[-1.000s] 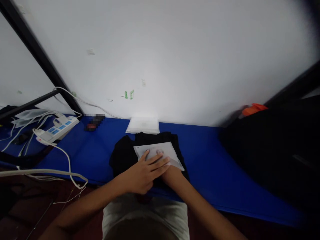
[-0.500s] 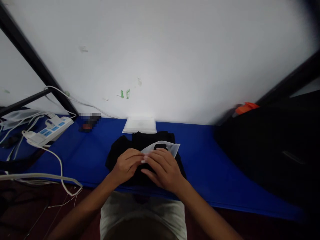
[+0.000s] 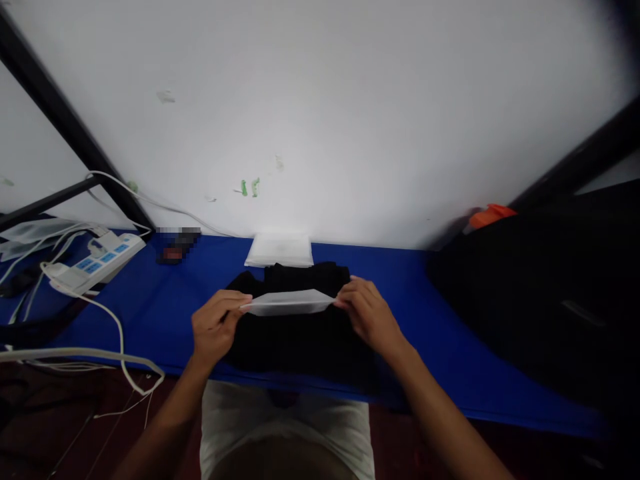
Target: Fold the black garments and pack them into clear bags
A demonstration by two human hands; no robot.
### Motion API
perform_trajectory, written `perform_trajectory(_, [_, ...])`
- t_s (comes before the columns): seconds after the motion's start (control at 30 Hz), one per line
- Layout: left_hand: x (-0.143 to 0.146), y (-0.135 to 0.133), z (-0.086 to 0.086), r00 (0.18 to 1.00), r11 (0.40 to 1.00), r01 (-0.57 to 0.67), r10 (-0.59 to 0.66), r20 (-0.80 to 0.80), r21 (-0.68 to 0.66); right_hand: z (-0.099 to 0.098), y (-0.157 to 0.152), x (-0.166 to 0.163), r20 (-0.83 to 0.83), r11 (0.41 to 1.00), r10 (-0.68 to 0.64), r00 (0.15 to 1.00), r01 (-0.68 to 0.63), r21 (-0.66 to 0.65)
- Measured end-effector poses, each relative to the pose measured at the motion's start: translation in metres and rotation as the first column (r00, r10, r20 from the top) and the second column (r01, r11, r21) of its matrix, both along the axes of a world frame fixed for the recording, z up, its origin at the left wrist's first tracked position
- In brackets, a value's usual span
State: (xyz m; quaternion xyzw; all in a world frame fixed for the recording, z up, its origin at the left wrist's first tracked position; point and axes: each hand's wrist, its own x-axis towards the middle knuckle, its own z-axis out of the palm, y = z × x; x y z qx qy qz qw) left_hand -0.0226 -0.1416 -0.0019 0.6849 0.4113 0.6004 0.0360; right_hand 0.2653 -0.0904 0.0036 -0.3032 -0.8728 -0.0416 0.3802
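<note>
A folded black garment (image 3: 300, 333) lies on the blue table top (image 3: 420, 313) right in front of me. Just above it I hold a thin translucent plastic bag (image 3: 287, 302) stretched flat between both hands. My left hand (image 3: 216, 327) pinches the bag's left end. My right hand (image 3: 367, 313) pinches its right end. The bag is seen almost edge-on, so I cannot tell whether its mouth is open.
A stack of white plastic bags (image 3: 279, 251) lies against the white wall behind the garment. A white power strip (image 3: 95, 261) with trailing cables sits at the left. A large black mass (image 3: 540, 293) with an orange item (image 3: 487, 215) on it fills the right.
The bag lay flat on the garment under my left palm a second ago. Both hands took it by its ends, lifted it and drew apart sideways.
</note>
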Motion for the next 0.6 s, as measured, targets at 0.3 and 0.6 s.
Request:
perform_trajectory(0.3, [0.015,-0.009,-0.011,0.937,0.936,0.349,-0.349,0.001,-0.049,0.014,-0.014,-0.032,0.320,0.962,0.183,0.930,-0.102,-0.252])
perform_trajectory(0.6, [-0.036,-0.013,-0.026,0.870,0.929,0.116,-0.266,-0.415,-0.353,0.018,0.077,0.023,0.144,0.938,-0.343,0.928,0.346,0.004])
